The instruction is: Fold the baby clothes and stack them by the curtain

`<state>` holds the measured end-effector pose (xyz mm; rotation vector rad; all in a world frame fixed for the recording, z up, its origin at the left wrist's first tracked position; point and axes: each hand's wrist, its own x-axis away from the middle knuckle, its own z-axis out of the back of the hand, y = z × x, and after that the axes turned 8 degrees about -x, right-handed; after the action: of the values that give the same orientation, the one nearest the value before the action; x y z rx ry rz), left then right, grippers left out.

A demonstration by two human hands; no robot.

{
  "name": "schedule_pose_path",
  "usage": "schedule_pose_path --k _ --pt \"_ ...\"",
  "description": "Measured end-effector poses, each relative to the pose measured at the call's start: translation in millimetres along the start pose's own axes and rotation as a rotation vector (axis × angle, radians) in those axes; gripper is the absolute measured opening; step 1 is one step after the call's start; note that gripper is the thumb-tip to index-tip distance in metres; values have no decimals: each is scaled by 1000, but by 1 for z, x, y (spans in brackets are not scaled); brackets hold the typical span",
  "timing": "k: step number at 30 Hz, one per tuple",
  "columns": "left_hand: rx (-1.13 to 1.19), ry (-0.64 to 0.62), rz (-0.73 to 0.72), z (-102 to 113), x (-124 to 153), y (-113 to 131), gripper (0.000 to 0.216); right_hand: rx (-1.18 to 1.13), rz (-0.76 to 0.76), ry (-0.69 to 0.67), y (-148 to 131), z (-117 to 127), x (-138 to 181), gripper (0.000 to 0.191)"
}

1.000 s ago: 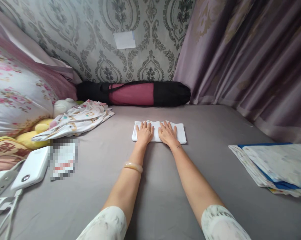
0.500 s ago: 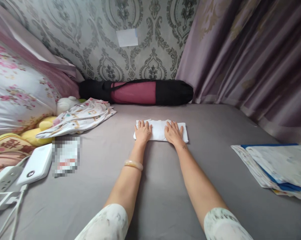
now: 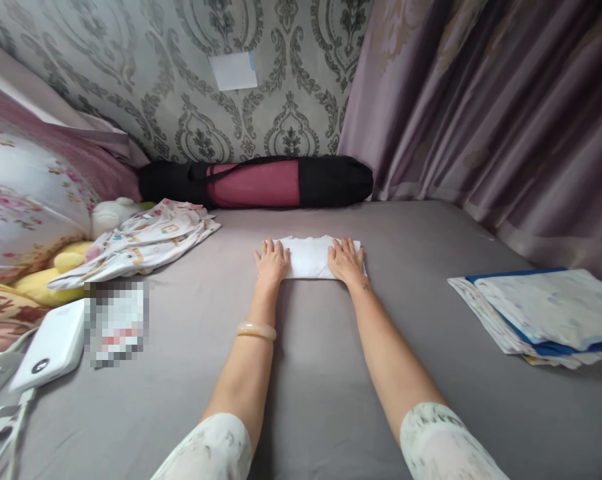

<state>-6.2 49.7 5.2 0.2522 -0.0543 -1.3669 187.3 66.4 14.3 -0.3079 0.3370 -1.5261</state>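
Head view: the left hand [image 3: 273, 264] and right hand [image 3: 347, 263], both spread flat, rest on opposite ends of the folded, rectangular white cloth [image 3: 308, 259] lying on the smooth grey fabric sheet [image 3: 315, 380].

- Left arm [image 3: 245, 373] and right arm [image 3: 395, 353]: 2 limbs reaching forward, nearly straight, angled inward.
- Left hand [image 3: 272, 263]: palm down, fingers extended, slightly spread.
- Right hand [image 3: 348, 263]: palm down, fingers pointing forward.
- Both hands level, well apart from each other.
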Motion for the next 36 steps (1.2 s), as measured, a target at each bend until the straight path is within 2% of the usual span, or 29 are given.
schedule_pose_path --k 3,9,14,18,23,30,36 --pt "-21 34 30 3 -1 -3 54 -10 -31 34 7 5 -3 57" --pt "-86 -113 41 0 -3 -8 65 23 -93 -6 21 -1 -8 59" --pt "-100 -139 30 -2 -3 -8 67 12 -87 -8 21 -4 -9 58" --pt "-125 -128 24 5 -6 -8 61 1 -64 31 23 0 -13 52" --pt "-195 -73 -105 22 -31 -14 39 -35 31 102 30 0 -21 43" --pt "-259 -288 -183 33 -71 -15 39 -40 79 126 36 -2 -29 45" --pt "-277 -304 -197 37 -76 -9 37 7 95 179 35 4 -27 40"
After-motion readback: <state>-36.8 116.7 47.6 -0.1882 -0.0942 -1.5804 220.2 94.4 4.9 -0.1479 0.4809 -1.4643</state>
